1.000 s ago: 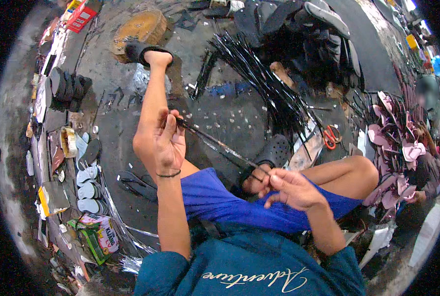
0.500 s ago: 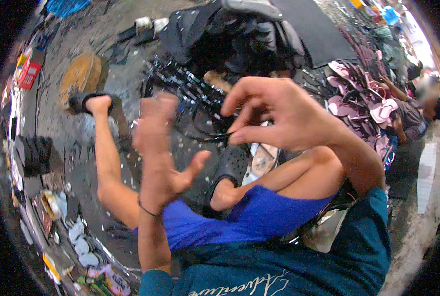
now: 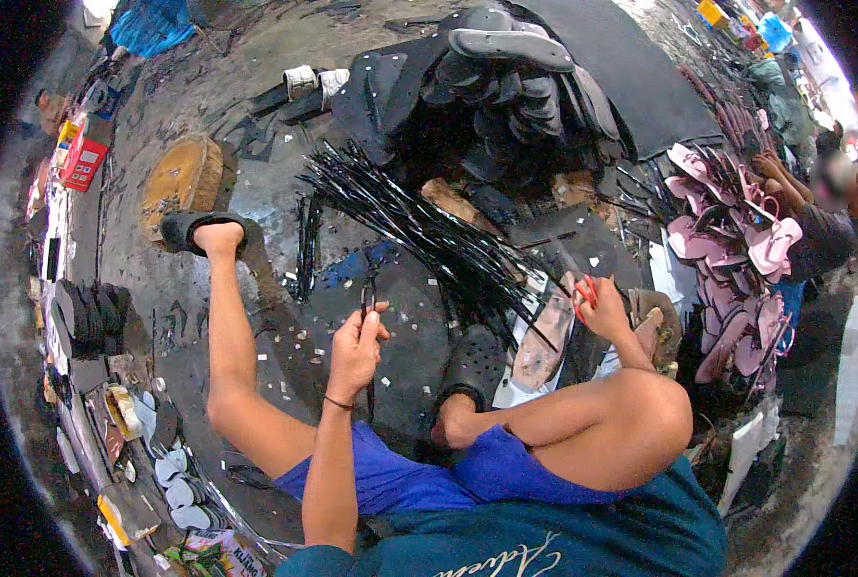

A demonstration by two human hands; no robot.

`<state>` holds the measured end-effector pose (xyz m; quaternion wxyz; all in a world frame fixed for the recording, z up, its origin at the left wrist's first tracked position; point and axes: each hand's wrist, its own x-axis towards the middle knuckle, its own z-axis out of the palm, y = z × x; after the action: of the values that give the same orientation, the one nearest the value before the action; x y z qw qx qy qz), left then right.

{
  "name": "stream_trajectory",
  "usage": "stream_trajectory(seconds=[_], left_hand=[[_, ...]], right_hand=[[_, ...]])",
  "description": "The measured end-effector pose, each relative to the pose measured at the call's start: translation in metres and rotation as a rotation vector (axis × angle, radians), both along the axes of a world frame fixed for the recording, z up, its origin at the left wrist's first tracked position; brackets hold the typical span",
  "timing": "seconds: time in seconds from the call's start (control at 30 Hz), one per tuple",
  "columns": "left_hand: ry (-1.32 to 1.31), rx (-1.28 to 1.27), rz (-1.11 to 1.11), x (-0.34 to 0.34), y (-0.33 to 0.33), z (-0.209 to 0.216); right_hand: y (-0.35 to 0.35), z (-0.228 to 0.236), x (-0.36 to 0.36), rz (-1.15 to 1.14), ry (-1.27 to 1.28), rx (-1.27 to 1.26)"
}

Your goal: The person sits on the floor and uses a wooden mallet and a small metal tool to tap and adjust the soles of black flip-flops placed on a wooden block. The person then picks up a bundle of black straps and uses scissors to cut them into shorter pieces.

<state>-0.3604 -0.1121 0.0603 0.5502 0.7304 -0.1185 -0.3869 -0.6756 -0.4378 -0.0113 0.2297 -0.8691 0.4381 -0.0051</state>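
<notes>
The left hand [image 3: 355, 356] is left of centre, thumb pinched to fingers, its forearm [image 3: 332, 466] upright below. The right hand [image 3: 603, 310] curls right of centre, its wrist [image 3: 631, 349] above the bent right knee [image 3: 648, 412].

Floor [image 3: 227, 87]: strip bundle [image 3: 419, 216] ahead of person; sole pile [image 3: 506, 82] behind it. Wood round [image 3: 184, 183] left of bundle; sole stack [image 3: 92, 317] nearer, farther left. Single strip [image 3: 370, 298] in left hand [image 3: 357, 348]. Scissors [image 3: 585, 296] in right hand [image 3: 604, 313], right of bundle. Sandal pile [image 3: 703, 240] beyond, far right.
</notes>
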Motion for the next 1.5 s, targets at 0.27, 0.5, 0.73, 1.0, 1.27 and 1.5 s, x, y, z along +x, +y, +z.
stream_trajectory(seconds=[0.27, 0.5, 0.73, 1.0, 1.27, 1.5], left_hand=[[0.02, -0.047, -0.049, -0.012, -0.016, -0.01], [-0.154, 0.007, -0.213, -0.014, -0.008, 0.005], [-0.326, 0.103, -0.371, -0.028, 0.015, 0.001], [-0.425, 0.101, -0.309, -0.039, 0.011, 0.001], [-0.749, -0.116, -0.246, -0.066, -0.003, -0.042], [-0.315, 0.271, 0.004, -0.038, 0.032, -0.055]], right_hand=[[0.121, 0.105, 0.097, -0.081, -0.28, 0.907], [0.159, 0.082, 0.13, 0.011, -0.21, 1.746], [0.174, 0.081, 0.143, -0.129, -0.304, 1.724], [0.171, 0.096, 0.119, 0.032, -0.138, 1.45], [0.176, 0.084, 0.105, -0.218, -0.372, 1.551], [0.074, 0.041, 0.056, -0.225, -0.36, 0.633]])
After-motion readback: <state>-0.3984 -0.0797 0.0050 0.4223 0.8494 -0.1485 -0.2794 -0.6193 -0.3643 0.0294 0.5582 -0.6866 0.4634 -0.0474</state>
